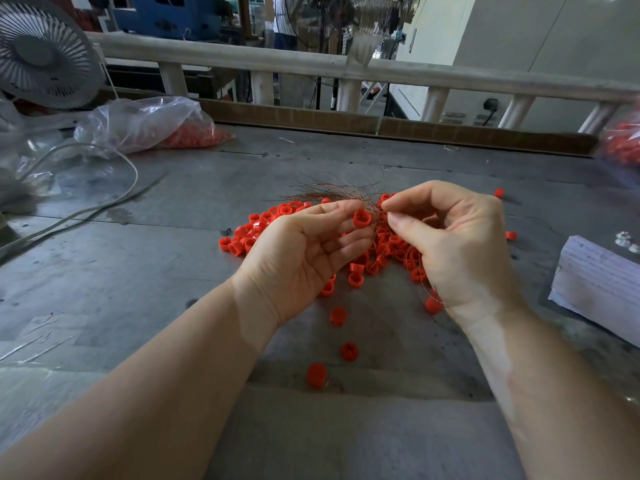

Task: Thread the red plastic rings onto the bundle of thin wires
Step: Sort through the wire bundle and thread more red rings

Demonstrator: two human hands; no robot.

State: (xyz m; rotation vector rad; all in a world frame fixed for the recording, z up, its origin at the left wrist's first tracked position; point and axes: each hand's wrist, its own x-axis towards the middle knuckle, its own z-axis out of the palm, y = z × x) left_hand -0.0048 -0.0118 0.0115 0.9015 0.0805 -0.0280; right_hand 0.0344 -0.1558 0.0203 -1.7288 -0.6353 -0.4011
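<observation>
While both forearms reach in from the near edge of the grey counter [145,271], the two hands meet above the middle of it, palms turned toward each other. The left hand [304,258] is palm up, its fingers gently bent, and it holds one red ring [362,218] between thumb and fingertips, the ring's opening facing the camera. The right hand [457,244] curls more tightly, its thumb and forefinger pinching the wires [332,190] just beside that ring. The wires are thin and coppery, gathered at the pinch and fanning out loose toward the far edge; whether they already pass through the held ring cannot be told. Beneath the hands lies a heap of red rings [256,230], small glossy bands, spread across the counter's middle, with a few strays [349,351] scattered toward the near edge. A clear plastic bag [145,124] with more red pieces sits toward the far left corner beside a white fan [41,50], and a folded paper [599,289] lies at the right edge.
</observation>
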